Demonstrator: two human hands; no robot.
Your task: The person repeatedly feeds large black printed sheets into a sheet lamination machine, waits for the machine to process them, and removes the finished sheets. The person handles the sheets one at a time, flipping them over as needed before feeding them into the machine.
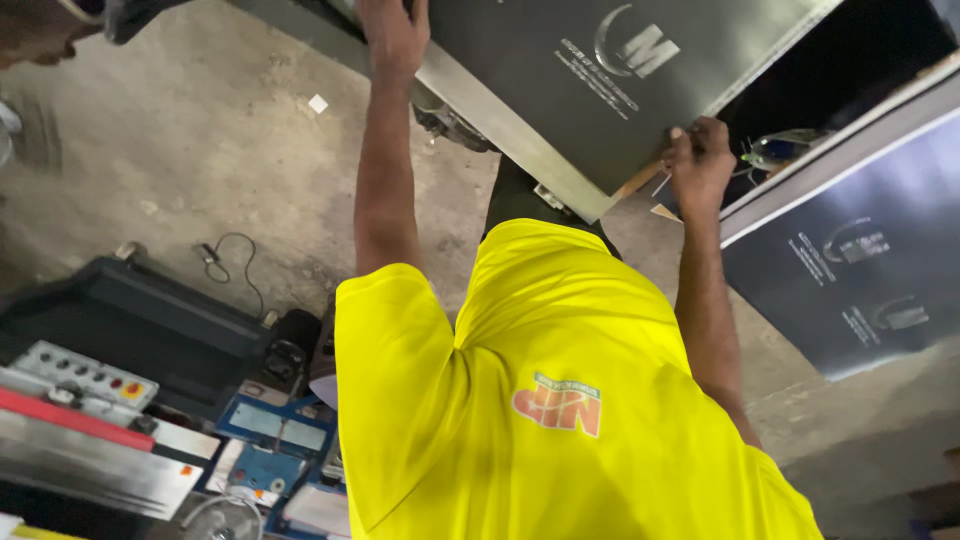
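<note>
Your left hand (395,35) gripped the far-left edge of the dark metal sheet (560,90), held out before you. Your right hand (700,160) clenched its right corner (a thin wooden stick (640,180) seemed pinched there too). The wide spread probably kept it steady above the concrete floor (200,150).

A workshop: bare concrete floor (200,150), a machine's button control panel (80,375), large dark metal sheets (850,270).

Bright yellow short-sleeved shirt (560,400), loose fit, orange-and-white printed logo (mid-cloth), bare forearms, no gloves
</note>
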